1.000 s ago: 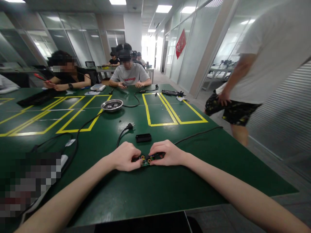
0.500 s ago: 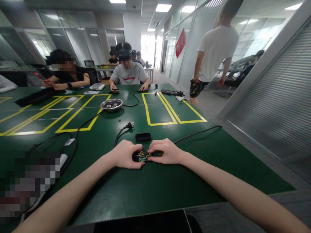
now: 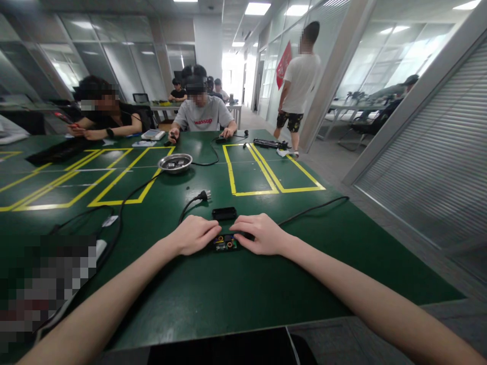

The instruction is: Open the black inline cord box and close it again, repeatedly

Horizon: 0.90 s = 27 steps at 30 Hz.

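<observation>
A green circuit board (image 3: 221, 247) with ring-shaped coils sits in the lower half of a black adapter case (image 3: 233, 249) on the table before me. My right hand (image 3: 262, 234) grips the case's right end, thumb in front and fingers behind, where a dark cable shows. My left hand (image 3: 195, 234) is over the case's left end, fingers stretched towards the right and holding nothing that I can see; whether it touches the case is hidden. Just beyond my fingertips lies the black case cover (image 3: 224, 213), hollow side up. A black power plug (image 3: 204, 195) rests behind my left hand.
A metal bowl (image 3: 175, 163) with small parts stands farther back, crossed by black cables. Yellow tape (image 3: 254, 193) marks rectangles on the green table (image 3: 228, 299). Two people sit across the table; a person (image 3: 300, 81) walks along the right side. A folded black tripod (image 3: 268, 144) lies at the back.
My left hand has loosened from the board and case and shifted up, showing more of the board. My right hand stays at the right end. The walking person has moved farther away.
</observation>
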Available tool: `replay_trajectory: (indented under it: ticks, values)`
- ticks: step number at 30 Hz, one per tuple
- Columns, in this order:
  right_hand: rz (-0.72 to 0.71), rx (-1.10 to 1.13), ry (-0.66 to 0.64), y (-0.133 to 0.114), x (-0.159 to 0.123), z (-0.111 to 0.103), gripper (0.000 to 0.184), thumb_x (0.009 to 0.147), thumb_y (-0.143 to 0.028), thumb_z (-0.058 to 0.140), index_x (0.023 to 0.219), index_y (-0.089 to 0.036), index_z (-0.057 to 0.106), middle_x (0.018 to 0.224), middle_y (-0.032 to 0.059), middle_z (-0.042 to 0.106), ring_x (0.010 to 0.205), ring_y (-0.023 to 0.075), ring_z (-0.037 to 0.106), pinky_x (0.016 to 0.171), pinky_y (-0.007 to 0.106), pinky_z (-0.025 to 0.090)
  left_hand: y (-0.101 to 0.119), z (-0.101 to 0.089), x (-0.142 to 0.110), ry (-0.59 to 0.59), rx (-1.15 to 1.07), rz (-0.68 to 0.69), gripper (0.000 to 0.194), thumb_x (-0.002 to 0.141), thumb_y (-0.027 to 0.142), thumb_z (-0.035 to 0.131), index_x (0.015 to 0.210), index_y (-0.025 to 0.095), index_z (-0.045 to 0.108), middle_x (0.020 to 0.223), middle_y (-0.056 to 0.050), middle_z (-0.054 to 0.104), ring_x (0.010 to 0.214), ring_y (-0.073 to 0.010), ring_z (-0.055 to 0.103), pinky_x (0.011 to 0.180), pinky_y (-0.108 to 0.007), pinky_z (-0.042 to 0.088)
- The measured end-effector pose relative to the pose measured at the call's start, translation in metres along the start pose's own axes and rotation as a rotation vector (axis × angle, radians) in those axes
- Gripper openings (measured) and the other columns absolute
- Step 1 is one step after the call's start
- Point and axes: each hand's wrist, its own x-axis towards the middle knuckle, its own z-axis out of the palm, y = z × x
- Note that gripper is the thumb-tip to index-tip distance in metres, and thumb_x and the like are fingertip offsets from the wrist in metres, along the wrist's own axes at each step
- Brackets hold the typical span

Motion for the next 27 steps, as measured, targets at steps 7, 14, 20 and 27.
replay_trajectory:
  ticks: [7, 14, 20, 27]
  values:
    - [0.19, 0.02, -0.058, 0.012, 0.001, 0.008, 0.023, 0.099, -0.019, 0.057, 0.112, -0.022, 0.075, 0.093, 0.0052, 0.081, 0.078, 0.0196, 0.075, 0.073, 0.028, 0.052, -0.003, 0.008, 0.003, 0.059, 0.044, -0.112, 0.045, 0.103, 0.038, 0.043, 0.065, 0.021, 0.06, 0.052, -0.001, 0.055, 0.05, -0.0175, 0.055, 0.055, -0.029, 0.028]
    - [0.28, -0.009, -0.152, 0.004, 0.004, 0.008, 0.028, 0.1, -0.021, 0.059, 0.125, -0.023, 0.07, 0.076, 0.0011, 0.076, 0.065, 0.0183, 0.07, 0.065, 0.027, 0.046, 0.0, 0.008, 0.005, 0.033, 0.061, -0.177, 0.042, 0.101, 0.035, 0.048, 0.062, 0.021, 0.058, 0.053, -0.001, 0.058, 0.051, -0.0186, 0.055, 0.053, -0.029, 0.026]
    - [0.242, -0.102, -0.181, 0.003, 0.004, 0.012, 0.032, 0.101, -0.022, 0.058, 0.131, -0.026, 0.068, 0.089, 0.0049, 0.08, 0.074, 0.0209, 0.075, 0.069, 0.028, 0.048, -0.002, 0.011, 0.005, 0.063, 0.097, -0.171, 0.043, 0.102, 0.037, 0.046, 0.064, 0.021, 0.062, 0.054, -0.003, 0.06, 0.054, -0.0194, 0.059, 0.054, -0.029, 0.03]
    - [0.292, -0.106, 0.041, 0.019, 0.007, 0.021, 0.03, 0.099, -0.022, 0.059, 0.127, -0.021, 0.068, 0.112, 0.0097, 0.075, 0.095, 0.0218, 0.073, 0.08, 0.031, 0.055, -0.013, 0.012, 0.007, 0.235, 0.132, -0.236, 0.042, 0.102, 0.039, 0.044, 0.068, 0.021, 0.061, 0.054, -0.001, 0.058, 0.053, -0.0169, 0.055, 0.053, -0.027, 0.028]
